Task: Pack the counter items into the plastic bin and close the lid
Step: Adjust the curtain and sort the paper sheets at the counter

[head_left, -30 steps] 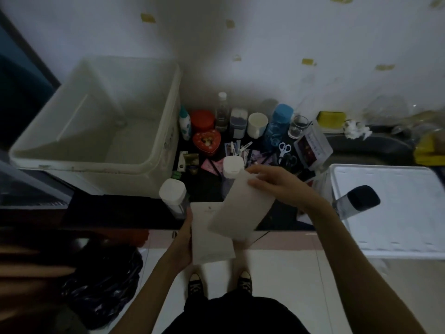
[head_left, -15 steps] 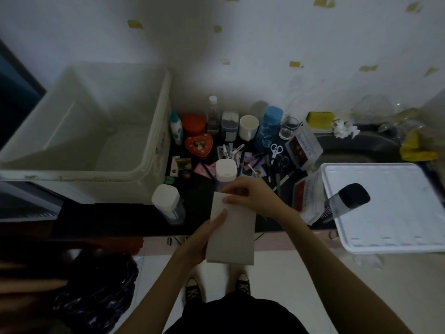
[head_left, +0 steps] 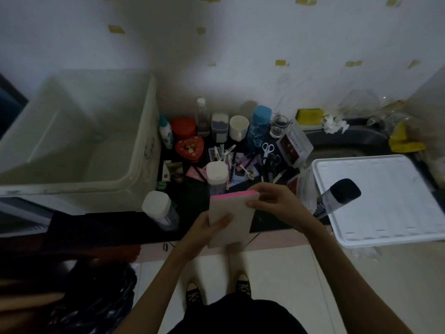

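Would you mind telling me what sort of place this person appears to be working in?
Probably a home kitchen, though dimly lit. A dark counter along a white wall holds a white mug and a small glass, and a dark sink with a yellow sponge at its edge lies to the right.

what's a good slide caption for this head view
Both hands, left and right, hold a pink-edged pad over the cluttered counter, beside the open plastic bin.

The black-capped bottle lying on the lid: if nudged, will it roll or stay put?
The bottle lies on its side, tilted, partly on the flat white lid, so it probably rolls easily. Its round body looks smooth, likely a bit slippery. The lid itself overhangs the counter edge, so a hard push might shift both.
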Demonstrator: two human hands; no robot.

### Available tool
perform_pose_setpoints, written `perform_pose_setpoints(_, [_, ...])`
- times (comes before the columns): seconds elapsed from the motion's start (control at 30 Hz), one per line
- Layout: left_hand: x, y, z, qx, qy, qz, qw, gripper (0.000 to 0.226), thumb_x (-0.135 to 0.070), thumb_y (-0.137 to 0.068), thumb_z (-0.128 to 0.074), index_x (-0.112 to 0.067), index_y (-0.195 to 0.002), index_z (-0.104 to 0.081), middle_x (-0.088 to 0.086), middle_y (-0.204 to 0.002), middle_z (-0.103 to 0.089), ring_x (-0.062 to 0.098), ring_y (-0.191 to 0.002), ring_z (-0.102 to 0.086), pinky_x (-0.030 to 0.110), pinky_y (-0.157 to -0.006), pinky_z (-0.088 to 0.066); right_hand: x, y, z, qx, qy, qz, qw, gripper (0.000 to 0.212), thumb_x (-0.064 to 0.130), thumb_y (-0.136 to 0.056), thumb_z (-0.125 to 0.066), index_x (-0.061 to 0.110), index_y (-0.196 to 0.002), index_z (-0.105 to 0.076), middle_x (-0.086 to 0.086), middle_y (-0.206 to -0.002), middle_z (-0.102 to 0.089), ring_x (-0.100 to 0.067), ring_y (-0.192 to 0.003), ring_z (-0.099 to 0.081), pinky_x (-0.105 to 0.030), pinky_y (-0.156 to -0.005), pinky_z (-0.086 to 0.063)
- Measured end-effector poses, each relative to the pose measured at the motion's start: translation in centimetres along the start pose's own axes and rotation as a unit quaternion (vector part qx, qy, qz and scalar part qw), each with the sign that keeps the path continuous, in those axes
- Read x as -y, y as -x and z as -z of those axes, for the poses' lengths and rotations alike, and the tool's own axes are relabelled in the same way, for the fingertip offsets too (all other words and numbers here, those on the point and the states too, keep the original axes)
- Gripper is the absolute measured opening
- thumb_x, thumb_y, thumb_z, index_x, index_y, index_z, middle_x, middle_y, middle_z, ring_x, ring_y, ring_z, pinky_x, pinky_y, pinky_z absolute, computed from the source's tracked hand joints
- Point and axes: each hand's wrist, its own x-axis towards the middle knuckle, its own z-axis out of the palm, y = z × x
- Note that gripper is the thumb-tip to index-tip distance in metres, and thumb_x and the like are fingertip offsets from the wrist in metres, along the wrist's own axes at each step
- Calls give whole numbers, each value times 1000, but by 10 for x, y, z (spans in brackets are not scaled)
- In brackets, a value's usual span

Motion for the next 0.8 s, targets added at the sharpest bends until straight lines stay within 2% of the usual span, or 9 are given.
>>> perform_pose_setpoints(0.1, [-5,-8,-3,-47,-49,-58,996,23,-29,-87,-66,-27,-110,-65,-3,-106,-72,11,-98,-69,27,-78,-58,-5,7,1,-42,-23,-6,999,24,22,-84,-74,13,-106,-69,-1,-103,-73,-14,-97,-70,-31,-86,-57])
perform_pose_setpoints(0.17, [-9,-12,-9,-65,-53,-67,994,21,-42,-88,-56,-32,-104,-65,-8,-106,-70,7,-97,-67,23,-79,-56,-9,10,1,-69,-28,-19,997,22,21,-82,-76,12,-102,-70,0,-99,-74,-12,-94,-71,-28,-82,-57])
perform_pose_setpoints(0.23, [-8,-18,-18,-86,11,-22,996,35,-55,-90,-43,-32,-100,-67,-4,-105,-71,14,-98,-68,28,-84,-55,-15,13,0,-81,-21,-32,996,21,22,-81,-77,14,-99,-70,1,-97,-74,-10,-91,-71,-26,-79,-58])
perform_pose_setpoints(0.3, [1,-27,-29,-113,48,21,992,45,-55,-96,-40,-21,-105,-69,7,-106,-71,23,-99,-68,35,-84,-53,-23,15,-2,-82,-18,-46,995,20,25,-80,-77,16,-97,-70,1,-96,-74,-11,-91,-72,-29,-78,-59])
perform_pose_setpoints(0.43, [20,-45,-43,-164,53,79,982,36,-44,-99,-46,-15,-110,-63,18,-114,-64,35,-106,-62,44,-86,-52,-39,18,-2,-100,-33,-75,992,22,27,-81,-78,14,-97,-70,-2,-94,-73,-13,-88,-71,-32,-78,-60])
perform_pose_setpoints(0.57, [29,-55,-43,-135,68,110,982,47,-53,-96,-47,-18,-124,-60,14,-120,-65,30,-109,-63,48,-96,-51,-54,18,-5,-111,-80,-126,982,23,25,-82,-78,13,-98,-69,-2,-92,-73,-15,-85,-72,-31,-71,-60])
perform_pose_setpoints(0.63, [31,-58,-42,-117,56,122,984,55,-64,-90,-48,-22,-123,-61,10,-117,-67,27,-108,-65,47,-97,-51,-61,17,-6,-116,-112,-154,975,23,25,-82,-77,12,-100,-69,-3,-93,-73,-17,-86,-72,-31,-71,-59])
perform_pose_setpoints(0.73, [35,-58,-40,-77,10,98,992,45,-62,-90,-50,-19,-96,-61,11,-106,-66,31,-104,-64,50,-94,-51,-71,16,-6,-131,-159,-187,961,26,26,-84,-76,13,-105,-70,-4,-98,-73,-20,-92,-71,-32,-72,-59])
perform_pose_setpoints(0.8, [36,-60,-41,-81,7,91,993,41,-57,-93,-50,-17,-91,-57,12,-102,-64,32,-102,-62,48,-90,-51,-75,14,-10,-137,-163,-199,957,29,33,-86,-73,17,-110,-69,-2,-102,-73,-19,-96,-69,-35,-76,-59])
